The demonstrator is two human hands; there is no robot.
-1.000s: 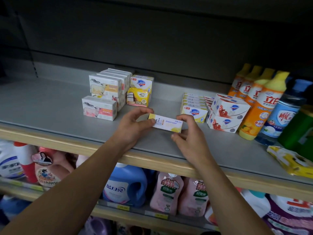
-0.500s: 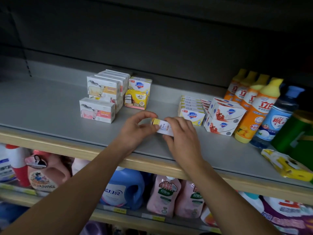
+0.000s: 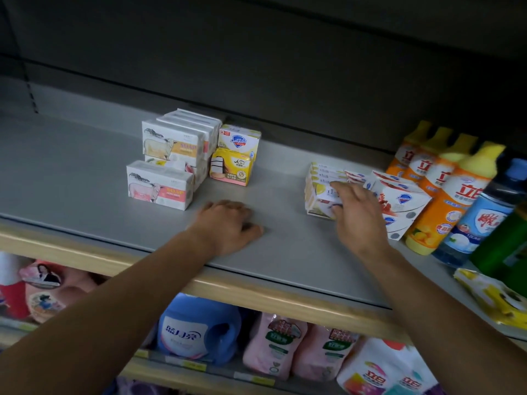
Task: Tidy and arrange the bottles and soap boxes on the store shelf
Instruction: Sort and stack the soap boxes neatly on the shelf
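At right of centre, the right hand (image 3: pixel 360 215) is curled loosely, its fingertips (image 3: pixel 338 205) holding a white-and-yellow soap box (image 3: pixel 320 199) against the front of its matching row (image 3: pixel 322 173), while the left hand (image 3: pixel 228 226) is rested, holding nothing, on the grey shelf (image 3: pixel 85 172) at centre. If it is pressed off-square, the row could be skewed, or the tilted red-and-white soap boxes (image 3: pixel 399 201) just right could be nudged into the orange dish-soap bottles (image 3: pixel 445 201).
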